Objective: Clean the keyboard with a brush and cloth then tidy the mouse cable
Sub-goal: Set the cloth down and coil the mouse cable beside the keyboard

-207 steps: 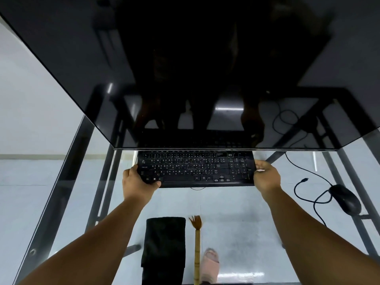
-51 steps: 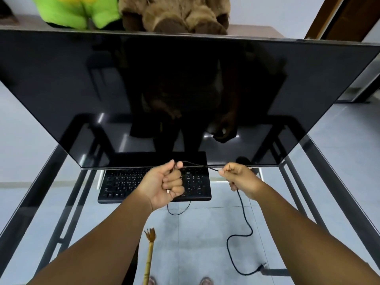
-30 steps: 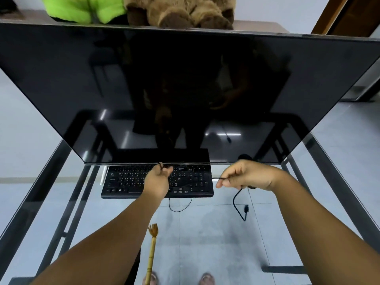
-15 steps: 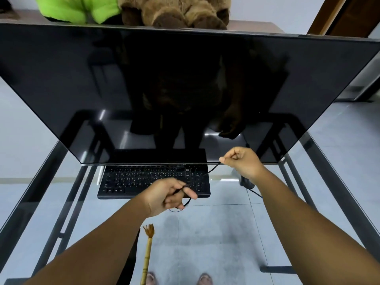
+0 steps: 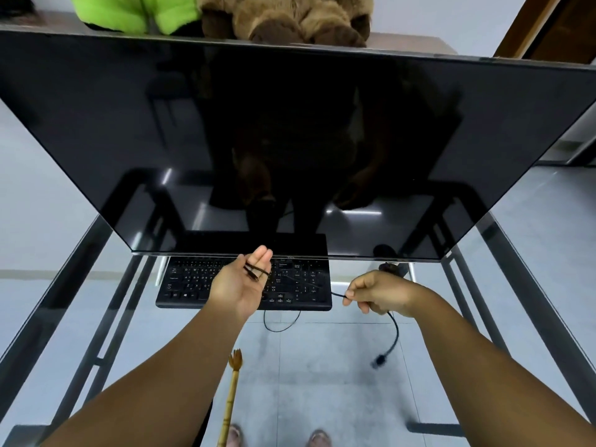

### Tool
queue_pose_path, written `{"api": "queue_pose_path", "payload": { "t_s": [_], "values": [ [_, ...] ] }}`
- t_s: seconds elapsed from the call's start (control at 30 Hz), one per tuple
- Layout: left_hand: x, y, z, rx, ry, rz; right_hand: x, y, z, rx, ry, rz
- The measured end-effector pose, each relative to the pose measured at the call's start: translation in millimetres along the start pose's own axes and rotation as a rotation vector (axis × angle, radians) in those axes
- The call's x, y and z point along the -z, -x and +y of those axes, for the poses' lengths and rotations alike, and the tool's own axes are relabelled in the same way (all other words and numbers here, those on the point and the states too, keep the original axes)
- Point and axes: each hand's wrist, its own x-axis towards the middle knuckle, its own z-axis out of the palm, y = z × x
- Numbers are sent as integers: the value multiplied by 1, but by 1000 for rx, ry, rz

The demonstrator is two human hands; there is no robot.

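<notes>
Your left hand [image 5: 243,282] covers the middle keys of the keyboard [image 5: 190,283]. The mouse [image 5: 392,268] just past your right hand [image 5: 375,293] is mostly hidden behind it. The brush [image 5: 229,404] near your left forearm runs off the bottom edge, and the cable's plug [image 5: 378,361] below your right hand is blurred.

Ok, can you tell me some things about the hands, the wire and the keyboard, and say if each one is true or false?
1. The left hand has loops of the black wire lying across its fingers. True.
2. The right hand is holding the brush. False: it pinches the wire; the brush lies apart from both hands, near the front edge of the glass table.
3. The plug at the wire's end hangs below the right hand. True.
4. The keyboard is white. False: it is black.
5. The big screen is switched on and shows a picture. False: it is dark and only reflects the room.
</notes>
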Motion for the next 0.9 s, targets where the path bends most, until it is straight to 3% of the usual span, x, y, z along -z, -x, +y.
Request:
{"api": "queue_pose_path", "payload": {
  "t_s": [0.17, 0.33, 0.47, 0.63, 0.73, 0.9],
  "values": [
    [-4, -12, -12, -121, -116, 117, 4, 13, -16, 25, 71, -153],
    [-1, -9, -21, -296, -774, 46, 13, 22, -27, 102, 84, -211],
    [9, -10, -31, -124, -1172, -147, 23, 29, -39, 173, 76, -183],
    [14, 1, -36, 124, -1382, -390, 23, 18, -42, 278, -95, 27],
    [14, 9, -34, 205, -1212, -563, 14, -2, -33, 273, -223, 239],
    [7, 12, -28, 214, -881, -535, 0, -20, -19, 189, -253, 430]
  ]
}}
